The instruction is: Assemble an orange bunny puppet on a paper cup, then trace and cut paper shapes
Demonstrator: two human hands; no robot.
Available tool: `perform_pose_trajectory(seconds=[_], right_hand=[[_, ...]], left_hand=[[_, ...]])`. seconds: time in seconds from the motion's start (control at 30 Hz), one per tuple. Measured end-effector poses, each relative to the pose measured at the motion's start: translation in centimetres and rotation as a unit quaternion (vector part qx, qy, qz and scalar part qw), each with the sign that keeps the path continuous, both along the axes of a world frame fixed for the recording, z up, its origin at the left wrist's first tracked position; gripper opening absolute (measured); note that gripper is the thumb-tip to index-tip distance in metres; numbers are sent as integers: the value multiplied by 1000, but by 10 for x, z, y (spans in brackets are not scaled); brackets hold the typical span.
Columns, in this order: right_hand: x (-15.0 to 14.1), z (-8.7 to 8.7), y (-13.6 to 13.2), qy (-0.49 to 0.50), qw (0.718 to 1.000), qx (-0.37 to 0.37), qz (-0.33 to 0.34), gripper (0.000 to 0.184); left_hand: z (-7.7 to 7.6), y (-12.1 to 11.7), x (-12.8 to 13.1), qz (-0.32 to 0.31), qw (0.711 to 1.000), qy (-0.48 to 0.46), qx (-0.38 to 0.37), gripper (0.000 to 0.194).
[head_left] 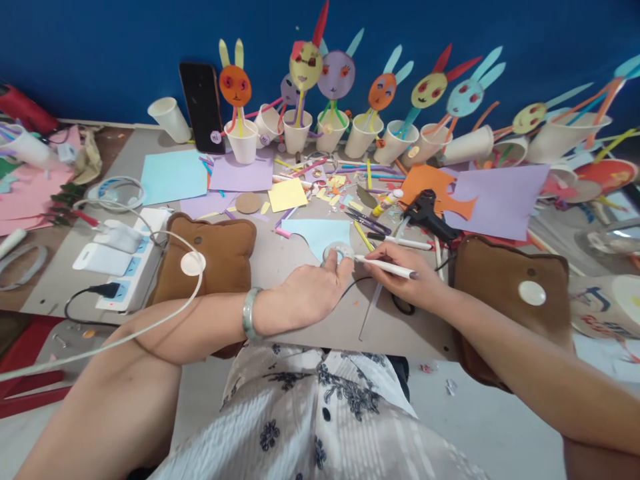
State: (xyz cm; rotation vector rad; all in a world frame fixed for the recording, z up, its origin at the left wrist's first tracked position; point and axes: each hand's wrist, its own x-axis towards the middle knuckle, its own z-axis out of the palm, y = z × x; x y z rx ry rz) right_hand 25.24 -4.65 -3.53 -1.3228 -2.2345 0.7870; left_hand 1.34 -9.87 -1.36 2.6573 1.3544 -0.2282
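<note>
While the left hand (314, 295) pressed its fingers on a pale ring (345, 247), the right hand (407, 272) held a white marker (390, 268), its fingers closed around it. The tip pointed at the ring's right edge; I could not tell if it touched. I also could not tell if the left fingers pinched the ring or just pushed down. Just past the left hand, under the ring, lay a light blue paper (327, 230), with a pink stick (283, 233) by its left edge. Just past the right hand lay a black-capped marker (410, 243), and farther on, scissors (367, 219), a yellow glue stick (387, 203) and a black glue gun (431, 217). Well beyond both hands stood paper cups (297, 135), some with bunny heads (235, 87) made of paper. A green bangle (249, 313) circled the left wrist. One brown cushion (215, 248) lay left of the left hand, partly under its arm.
</note>
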Motion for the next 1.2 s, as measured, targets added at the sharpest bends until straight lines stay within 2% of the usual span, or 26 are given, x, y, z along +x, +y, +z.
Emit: perform_pose_trajectory(seconds=[0.2, 0.4, 0.53, 0.67, 0.83, 1.07, 1.2], right_hand=[[-6, 11, -19, -21, 998, 25, 57, 16], [-13, 16, -30, -34, 995, 55, 72, 11], [-12, 13, -30, -37, 997, 47, 52, 10], [-11, 12, -29, -28, 998, 51, -13, 8], [-12, 17, -30, -3, 996, 41, -73, 16], [-10, 16, -34, -23, 997, 54, -56, 14], [-10, 12, -36, -23, 997, 61, -38, 13]], left_hand=[[16, 7, -2, 23, 999, -15, -41, 51], [7, 6, -2, 30, 998, -33, -33, 49], [3, 6, -1, 43, 998, -41, -34, 50], [14, 8, -4, 29, 998, -36, -42, 49], [25, 11, -5, 15, 999, -15, -48, 48], [17, 17, -6, 5, 1000, -19, -10, 43], [20, 19, -7, 2, 1000, -12, -5, 43]])
